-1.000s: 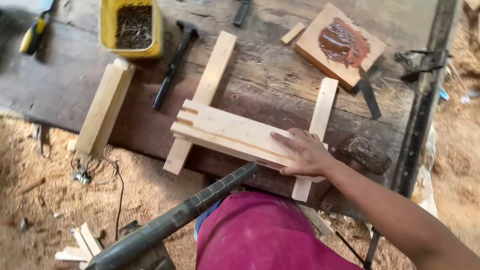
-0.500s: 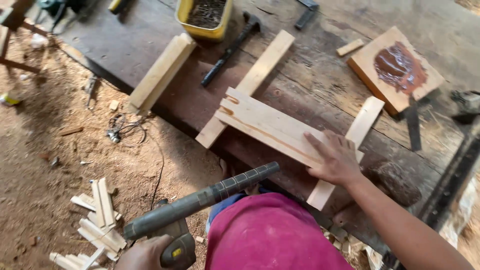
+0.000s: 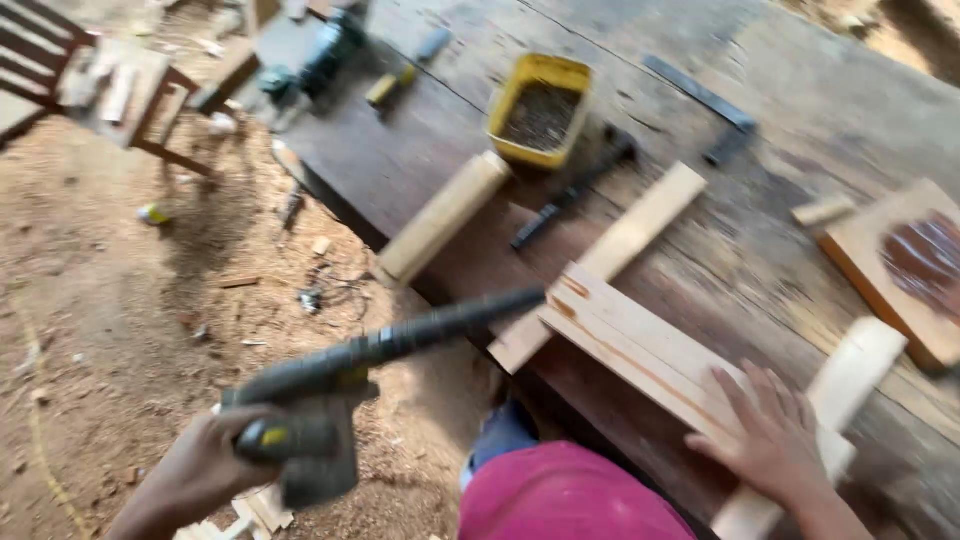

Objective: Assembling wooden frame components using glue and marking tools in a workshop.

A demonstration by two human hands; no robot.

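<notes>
Your left hand (image 3: 205,470) is clamped around the grip of a dark long-nosed power tool (image 3: 370,370), held off the bench's (image 3: 760,90) near edge, its nose reaching toward the stacked wooden slats (image 3: 640,350). Your right hand (image 3: 775,440) lies flat, fingers spread, pressing those slats at the near edge.

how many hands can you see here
2. The left hand grips a dark nail gun at lower left; the right hand presses flat on the slats at lower right.

left hand (image 3: 205,470) gripping nail gun (image 3: 330,400), right hand (image 3: 775,440) on slats (image 3: 640,350)
</notes>
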